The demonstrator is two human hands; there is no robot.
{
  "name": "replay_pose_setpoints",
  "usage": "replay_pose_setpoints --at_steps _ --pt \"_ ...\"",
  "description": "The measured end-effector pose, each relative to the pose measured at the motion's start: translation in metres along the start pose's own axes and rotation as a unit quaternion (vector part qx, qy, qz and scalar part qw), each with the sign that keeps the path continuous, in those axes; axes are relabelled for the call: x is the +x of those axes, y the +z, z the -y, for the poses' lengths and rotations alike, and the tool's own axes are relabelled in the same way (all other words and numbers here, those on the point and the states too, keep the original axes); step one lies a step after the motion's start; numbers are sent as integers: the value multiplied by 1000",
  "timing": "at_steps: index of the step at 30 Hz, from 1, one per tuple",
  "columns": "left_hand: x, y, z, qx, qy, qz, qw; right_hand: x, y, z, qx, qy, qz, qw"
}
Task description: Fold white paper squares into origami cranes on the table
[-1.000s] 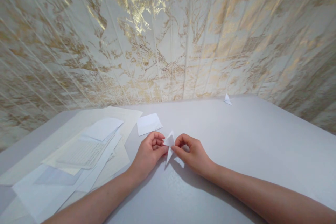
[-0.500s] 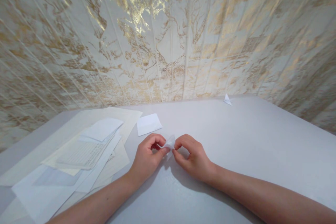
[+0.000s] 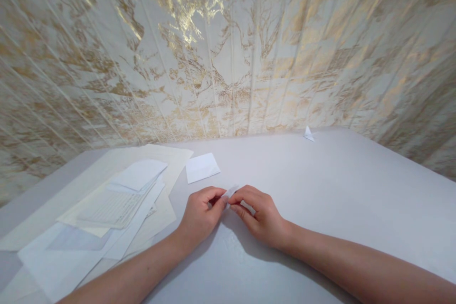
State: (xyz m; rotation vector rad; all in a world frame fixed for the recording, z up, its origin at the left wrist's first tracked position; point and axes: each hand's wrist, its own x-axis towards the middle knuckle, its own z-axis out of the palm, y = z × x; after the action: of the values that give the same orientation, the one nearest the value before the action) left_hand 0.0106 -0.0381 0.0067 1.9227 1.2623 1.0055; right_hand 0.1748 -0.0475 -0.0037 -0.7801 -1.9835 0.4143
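A small piece of folded white paper [image 3: 232,191] is between the two hands, over the near middle of the pale table [image 3: 342,194]. The left hand [image 3: 200,213] pinches it with the thumb and bent fingers. The right hand [image 3: 262,216] has its thumb and pointing finger at the other side of the paper, and the fingertips hide most of it (only a thin, pale bit sticks up between them). I cannot tell if the paper touches the table.

Just past the left hand, a flat white paper [image 3: 202,168] with four sides lies on the table. Far back on the right, near the back edge, a little pointed white paper shape [image 3: 308,134] sits by itself.

On the left side, a big cream sheet [image 3: 171,156] lies under a messy pile. On it are a page with rows of writing [image 3: 107,209], a smaller white sheet [image 3: 142,173] on top, and a large white sheet [image 3: 46,266] close to the front. Behind the table hangs white cloth [image 3: 228,64] with shiny gold pictures.
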Motion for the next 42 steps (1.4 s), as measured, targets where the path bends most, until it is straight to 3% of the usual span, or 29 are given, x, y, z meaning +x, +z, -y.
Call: replay_pose_setpoints --at_steps 6,16,22,27,33,42 --pt "-4 -1 1 -20 36 40 998 -1 1 -3 5 45 -16 999" --pt "-1 -3 4 -78 -10 88 993 -1 -5 -2 11 -18 16 1000" --pt "0 -3 4 -73 6 110 991 0 -7 -2 51 12 19 998" --pt "-1 -4 3 -61 12 111 992 1 -7 -4 80 23 13 996" --pt "-1 -3 2 -75 -48 97 991 1 -6 -8 102 39 30 994" --pt "6 1 -1 -194 -105 61 973 4 -4 -12 94 73 16 993"
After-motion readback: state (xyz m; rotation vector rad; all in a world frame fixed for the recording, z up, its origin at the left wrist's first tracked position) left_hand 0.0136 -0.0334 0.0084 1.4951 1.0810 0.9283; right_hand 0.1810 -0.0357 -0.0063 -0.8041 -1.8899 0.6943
